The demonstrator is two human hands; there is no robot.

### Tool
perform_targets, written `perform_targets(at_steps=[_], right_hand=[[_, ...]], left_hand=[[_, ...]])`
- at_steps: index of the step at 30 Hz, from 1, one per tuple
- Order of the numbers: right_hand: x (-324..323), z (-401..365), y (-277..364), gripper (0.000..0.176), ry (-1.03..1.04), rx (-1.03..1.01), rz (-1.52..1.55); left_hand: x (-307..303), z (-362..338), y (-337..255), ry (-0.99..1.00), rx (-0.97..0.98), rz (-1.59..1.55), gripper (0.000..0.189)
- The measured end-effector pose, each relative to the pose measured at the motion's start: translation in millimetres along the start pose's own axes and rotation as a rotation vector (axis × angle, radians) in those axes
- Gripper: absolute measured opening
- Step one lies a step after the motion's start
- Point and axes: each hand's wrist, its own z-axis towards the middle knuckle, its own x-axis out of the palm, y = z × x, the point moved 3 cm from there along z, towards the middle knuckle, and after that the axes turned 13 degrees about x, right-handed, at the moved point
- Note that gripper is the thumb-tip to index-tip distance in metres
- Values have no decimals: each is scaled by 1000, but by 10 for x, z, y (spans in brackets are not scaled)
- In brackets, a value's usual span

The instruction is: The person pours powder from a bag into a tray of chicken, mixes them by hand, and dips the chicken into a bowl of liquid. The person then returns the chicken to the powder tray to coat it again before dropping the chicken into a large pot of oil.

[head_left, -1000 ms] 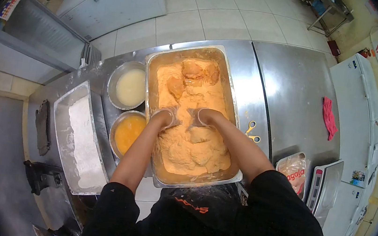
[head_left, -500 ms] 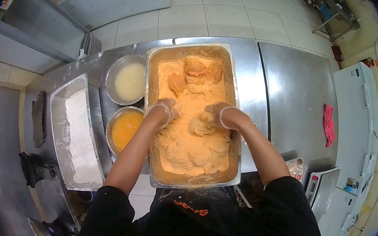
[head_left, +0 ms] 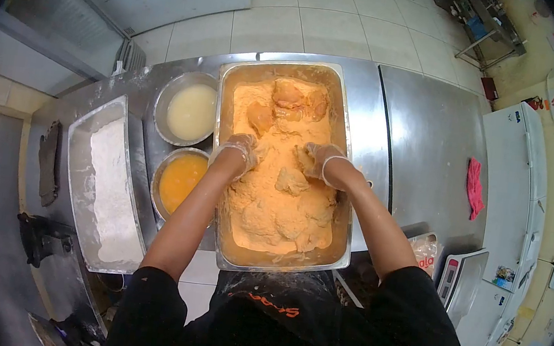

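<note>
- Head view: orange powder (head_left: 280,149) fills the bottom of a deep metal pan (head_left: 273,262), which lies lengthwise in front of the person on a steel table (head_left: 363,100).
- 1 powder-coated lump (head_left: 292,182) sits on the powder between and a little nearer the person than the 2 hands.
- More coated lumps (head_left: 259,218) lie bunched and half buried at the near end; glossy, wet-looking orange pieces (head_left: 290,94) lie at the far end.
- Left hand (head_left: 241,153), in a clear glove, is at the pan's left side, fingers partly bent and down at the powder; I cannot tell whether it has hold of anything.
- Right hand (head_left: 320,161), gloved likewise, faces it from the right side, fingers curled inward and powdery; whether a piece is in its grasp I cannot tell. A gap separates the 2 hands.
- Just left of the pan stand 2 round bowls: 1 with pale liquid (head_left: 191,114), 1 with orange liquid (head_left: 181,178).
- Farther left, a long metal trough (head_left: 139,170) holds white powder (head_left: 115,188).
- Well to the right lie a red cloth (head_left: 474,189), a plastic bag with red lettering (head_left: 426,250) and a scale (head_left: 463,282).
</note>
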Motion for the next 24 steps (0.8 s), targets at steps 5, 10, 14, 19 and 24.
perform_targets(at_steps=[5, 10, 14, 19, 24], right_hand=[[284, -49, -86, 48, -187, 96, 114], [266, -238, -124, 32, -306, 58, 424], [294, -168, -128, 27, -442, 27, 441], [196, -151, -39, 22, -495, 49, 350], [-418, -763, 154, 19, -295, 34, 481]], left_hand=[[246, 379, 148, -160, 22, 78, 44], [327, 729, 155, 166, 111, 217, 41], [285, 666, 146, 148, 197, 244, 37], [13, 329, -21, 17, 191, 164, 37], [-507, -441, -401, -253, 139, -130, 35]])
